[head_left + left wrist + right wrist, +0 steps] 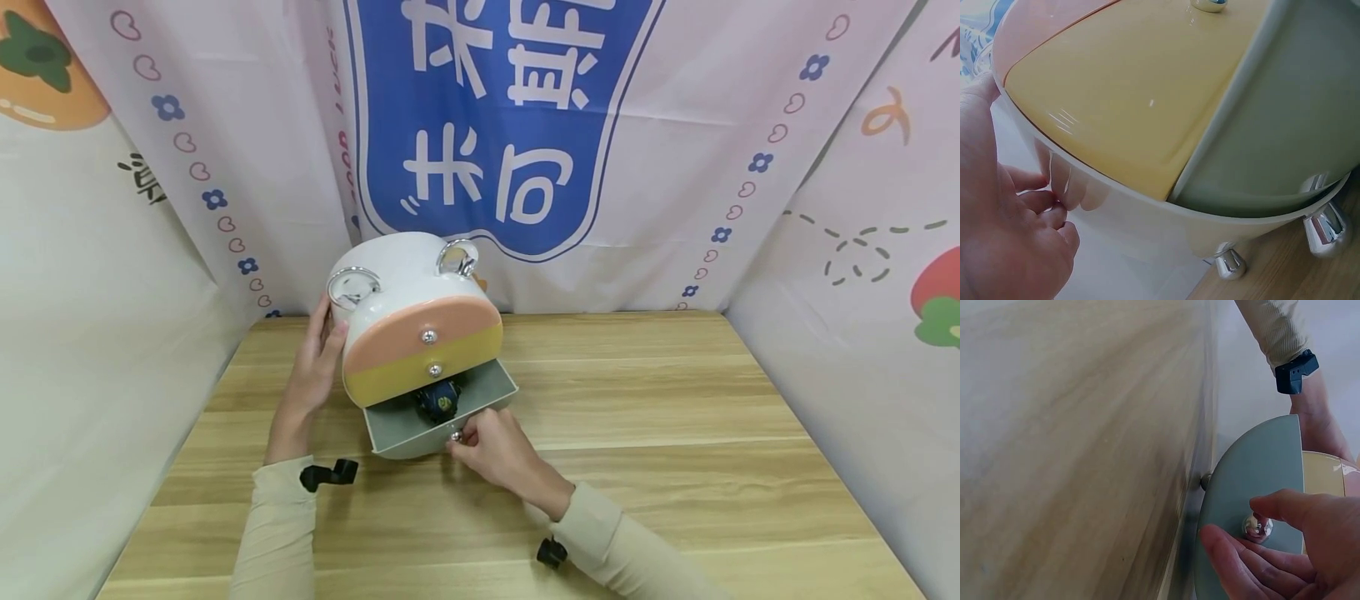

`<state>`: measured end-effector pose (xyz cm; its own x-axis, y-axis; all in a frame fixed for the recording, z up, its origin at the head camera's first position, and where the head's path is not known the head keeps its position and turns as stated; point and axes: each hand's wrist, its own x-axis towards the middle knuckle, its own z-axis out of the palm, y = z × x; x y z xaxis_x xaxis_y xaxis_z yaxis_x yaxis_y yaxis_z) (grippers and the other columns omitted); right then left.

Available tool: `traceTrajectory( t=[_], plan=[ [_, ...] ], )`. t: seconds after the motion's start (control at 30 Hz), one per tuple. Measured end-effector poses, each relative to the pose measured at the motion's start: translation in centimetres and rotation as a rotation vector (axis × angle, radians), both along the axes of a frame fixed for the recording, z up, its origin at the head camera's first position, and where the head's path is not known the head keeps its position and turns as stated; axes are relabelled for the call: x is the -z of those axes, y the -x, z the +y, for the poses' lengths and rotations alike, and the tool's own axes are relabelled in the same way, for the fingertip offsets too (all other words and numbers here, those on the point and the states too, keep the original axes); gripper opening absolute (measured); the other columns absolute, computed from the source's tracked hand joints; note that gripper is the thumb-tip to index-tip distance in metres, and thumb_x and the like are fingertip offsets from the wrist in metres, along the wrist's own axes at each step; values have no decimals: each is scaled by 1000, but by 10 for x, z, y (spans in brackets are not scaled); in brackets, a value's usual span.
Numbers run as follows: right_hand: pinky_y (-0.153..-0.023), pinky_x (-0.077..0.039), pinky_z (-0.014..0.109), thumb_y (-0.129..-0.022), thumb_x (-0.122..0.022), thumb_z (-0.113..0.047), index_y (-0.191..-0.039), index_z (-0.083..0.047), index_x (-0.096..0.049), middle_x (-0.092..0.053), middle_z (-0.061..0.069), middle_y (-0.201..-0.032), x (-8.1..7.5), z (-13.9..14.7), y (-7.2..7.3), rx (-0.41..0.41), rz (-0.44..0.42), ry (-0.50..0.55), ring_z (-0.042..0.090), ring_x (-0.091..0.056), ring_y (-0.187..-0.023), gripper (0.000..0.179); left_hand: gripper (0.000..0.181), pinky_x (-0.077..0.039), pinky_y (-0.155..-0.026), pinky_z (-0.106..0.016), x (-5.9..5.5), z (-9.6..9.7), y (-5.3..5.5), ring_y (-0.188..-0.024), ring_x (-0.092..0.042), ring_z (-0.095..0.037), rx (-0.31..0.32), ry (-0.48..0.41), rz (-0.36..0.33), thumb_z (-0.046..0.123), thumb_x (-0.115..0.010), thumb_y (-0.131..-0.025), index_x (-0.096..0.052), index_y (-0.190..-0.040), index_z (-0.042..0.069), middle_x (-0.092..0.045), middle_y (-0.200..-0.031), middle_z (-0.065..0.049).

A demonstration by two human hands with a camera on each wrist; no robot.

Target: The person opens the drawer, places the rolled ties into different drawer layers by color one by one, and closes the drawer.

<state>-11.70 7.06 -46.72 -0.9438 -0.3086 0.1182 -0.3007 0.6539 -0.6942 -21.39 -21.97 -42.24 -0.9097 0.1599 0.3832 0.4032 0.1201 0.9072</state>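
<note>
A small rounded storage box point(397, 267) with a white shell, silver ring ears and three drawers stands on the table. Its bottom grey-green drawer point(401, 429) is pulled out; the pink and yellow ones are closed. Inside lies a dark blue and black object point(439, 400) with a yellowish mark, its kind unclear. My right hand point(498, 446) has thumb and fingers around the drawer's silver knob point(1257, 527). Against the white left side rests my left hand point(311, 375); in the left wrist view its fingers point(1038, 200) touch the shell near the yellow drawer point(1122, 94).
The wood-grain table point(637, 400) extends to the right and in front of the box. Behind hangs a white cloth with a blue printed panel point(510, 125). Printed cloth walls flank both sides. Short silver feet point(1230, 264) hold up the box. Each wrist carries a black mount point(328, 474).
</note>
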Motion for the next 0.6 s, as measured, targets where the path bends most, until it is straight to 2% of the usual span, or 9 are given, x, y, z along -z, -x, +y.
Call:
traceTrajectory(
  t=[0.23,0.43,0.6],
  plan=[
    [-47,-46,15,-92,-82,-21,-69,-14,-77,-70,-8,-62,0,-2,5,-9,18,-1,-4,-53,-51,25,68,-12,-132,-15,0,0,-1,-167,-1,-22,-8,-6,-2,25,-43,-113,-9,-171,20,-1,-180,-2],
    [-44,-41,14,-92,-82,-22,-66,-14,-76,-69,-8,-59,0,-6,8,-6,42,-11,-5,-48,-48,28,68,-14,-129,-10,0,0,-1,-167,-1,-24,-1,-3,-2,25,-42,-113,-8,-171,19,0,-180,-3],
    [-43,-41,15,-92,-82,-21,-67,-13,-77,-69,-8,-60,1,-8,12,7,43,-7,-5,-48,-47,27,67,-13,-131,-13,0,0,0,-167,-1,-24,3,-13,5,24,-42,-113,-8,-171,18,-1,-180,-4]
  ],
)
